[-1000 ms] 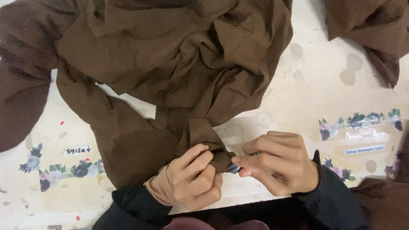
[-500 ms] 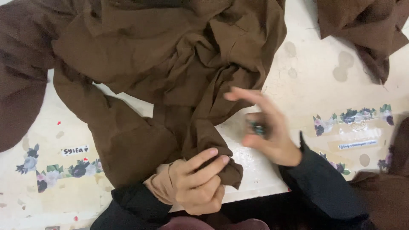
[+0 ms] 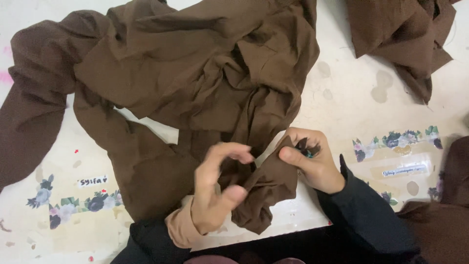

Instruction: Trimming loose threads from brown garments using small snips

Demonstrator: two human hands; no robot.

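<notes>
Right hand (image 3: 309, 159) pinches the brown cloth (image 3: 195, 83) with a small dark tool (image 3: 308, 147); left hand (image 3: 218, 188) half-open, touching cloth. Another brown piece (image 3: 400, 34) lies far right on the worktop (image 3: 351, 93).

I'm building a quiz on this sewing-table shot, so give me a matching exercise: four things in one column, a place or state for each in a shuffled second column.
Things:
1. large brown garment
2. second brown cloth
3. right hand
4. left hand

Places or states:
A. at the table's top right corner, apart from both hands
B. pinches a fold of cloth, small dark object in the fingers
C. crumpled across the middle of the table
D. fingers curled, open, beside the fold

Pairs: 1-C, 2-A, 3-B, 4-D
</notes>
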